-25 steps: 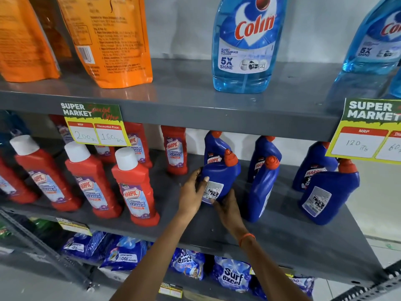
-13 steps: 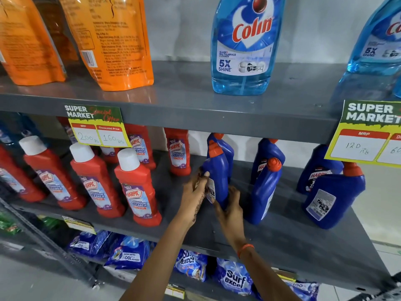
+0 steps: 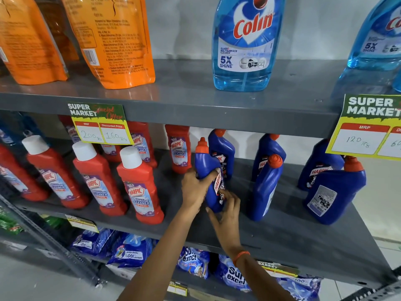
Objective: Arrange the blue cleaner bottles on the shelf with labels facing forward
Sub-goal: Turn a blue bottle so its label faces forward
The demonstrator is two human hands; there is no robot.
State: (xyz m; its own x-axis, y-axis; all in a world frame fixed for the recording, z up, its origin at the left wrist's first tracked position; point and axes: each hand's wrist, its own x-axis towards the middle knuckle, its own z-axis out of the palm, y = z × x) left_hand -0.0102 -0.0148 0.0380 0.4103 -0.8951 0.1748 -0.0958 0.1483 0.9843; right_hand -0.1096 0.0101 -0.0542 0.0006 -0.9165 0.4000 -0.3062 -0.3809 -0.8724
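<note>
Two hands: both on one blue cleaner bottle (image 3: 211,181) at the front of the middle shelf (image 3: 282,242).
Left hand (image 3: 196,190): wraps the bottle's body, fingers curled around its side, thumb near the label.
Right hand (image 3: 225,216): fingertips pinch low by the base — steadying or twisting it.
Held bottle: tilted, red label turned partly to the right, not yet square to the front.
Step in hand: rotating this bottle so its label faces forward, by my reading.
Other blue bottles: side-on bottle (image 3: 265,187) just to the right; back-label bottle (image 3: 334,192) farther right shows its white back label.
Next move: finish the twist, stand it upright — then likely the side-on bottle.
</note>
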